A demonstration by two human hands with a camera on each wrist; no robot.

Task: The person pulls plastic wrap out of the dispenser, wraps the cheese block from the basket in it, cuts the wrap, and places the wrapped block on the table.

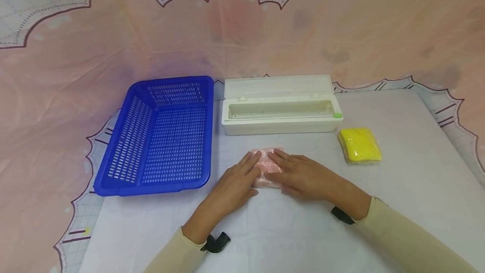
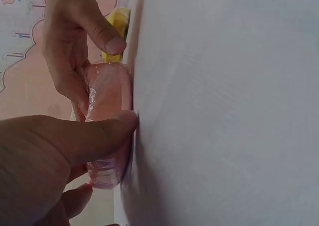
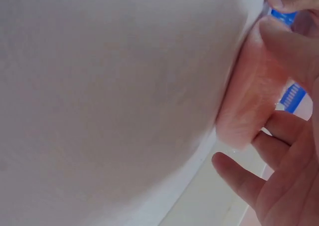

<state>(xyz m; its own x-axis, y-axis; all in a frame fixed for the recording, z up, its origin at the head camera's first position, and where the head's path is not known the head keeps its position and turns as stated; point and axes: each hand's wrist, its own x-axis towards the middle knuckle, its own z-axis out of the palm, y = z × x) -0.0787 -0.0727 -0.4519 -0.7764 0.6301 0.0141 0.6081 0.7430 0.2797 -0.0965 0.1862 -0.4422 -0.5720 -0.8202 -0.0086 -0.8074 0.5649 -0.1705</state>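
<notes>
A pink block (image 1: 267, 164) in clear, shiny plastic film lies flat on the white table, in front of a long white box. My left hand (image 1: 235, 186) rests on its left side, fingers extended over the top. From the right, my right hand (image 1: 308, 176) touches it with its fingers stretched across the upper face. In the left wrist view the left thumb (image 2: 107, 136) lies against the side of the pink block (image 2: 107, 94). The right wrist view shows the right thumb (image 3: 286, 44) against the pink block (image 3: 251, 96), with other fingers (image 3: 241, 178) near its far end.
A blue perforated basket (image 1: 208, 146) stands to the left. The white box (image 1: 280, 127), probably a film dispenser, has its lid raised and a green piece at its right end. A film-wrapped yellow block (image 1: 360, 144) sits at right. Patterned cloth (image 1: 170, 33) hangs behind the table.
</notes>
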